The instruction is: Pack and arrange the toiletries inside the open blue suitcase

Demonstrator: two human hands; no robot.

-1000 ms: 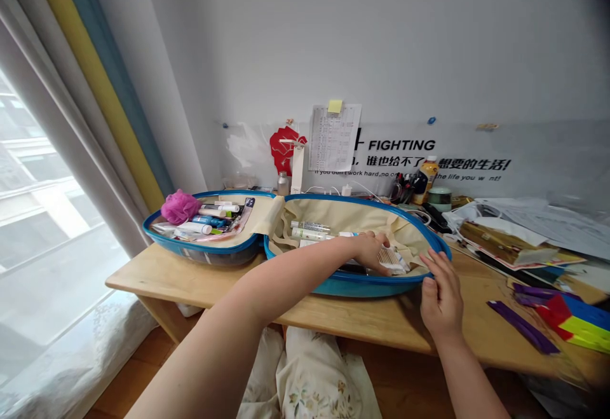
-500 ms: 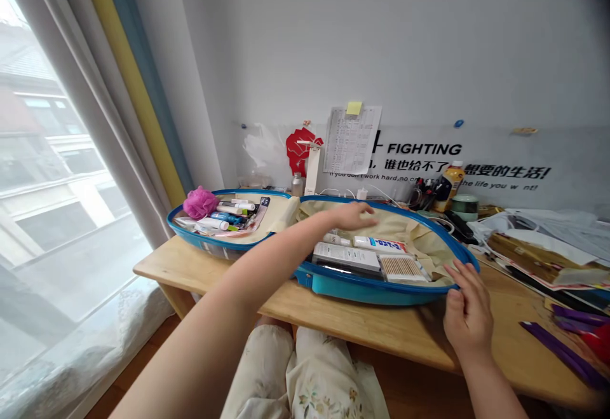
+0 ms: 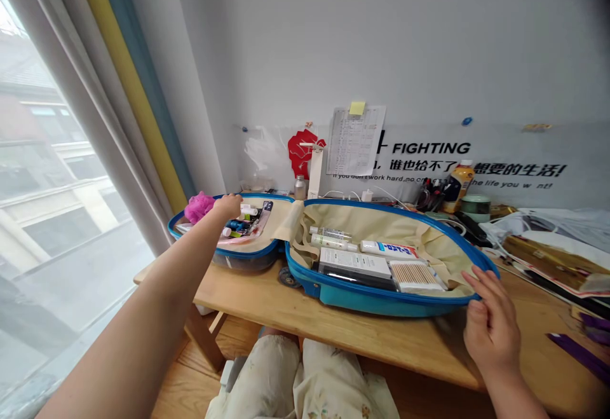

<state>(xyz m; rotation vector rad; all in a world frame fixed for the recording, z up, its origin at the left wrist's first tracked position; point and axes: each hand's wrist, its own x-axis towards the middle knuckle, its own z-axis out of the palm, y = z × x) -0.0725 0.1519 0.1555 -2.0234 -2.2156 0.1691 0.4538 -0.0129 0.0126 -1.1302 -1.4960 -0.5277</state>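
A blue-rimmed suitcase (image 3: 366, 308) lies unfolded on a wooden desk, both halves lined in beige. My left hand (image 3: 229, 204) is over its left half, beside a pink bath puff (image 3: 199, 206) and several small tubes and bottles (image 3: 248, 210); what its fingers touch is hidden. My right hand (image 3: 493, 320) rests with spread fingers on the rim at the right end. The right half holds a toothpaste tube (image 3: 388, 249), a white box (image 3: 353, 262), a pack of cotton swabs (image 3: 418, 276), a dark flat item and two clear or white tubes (image 3: 333, 242).
Behind the suitcase stand a white lamp (image 3: 315, 172) and a small bottle (image 3: 300, 187). At the back right are an orange-capped bottle (image 3: 458, 187), pens, a green jar (image 3: 475, 207) and papers. A purple strip (image 3: 579, 355) lies far right.
My left hand has moved from above the right half to the left half. The right hand stays on the rim. The view has shifted slightly, and the suitcase sits a little further right in it.
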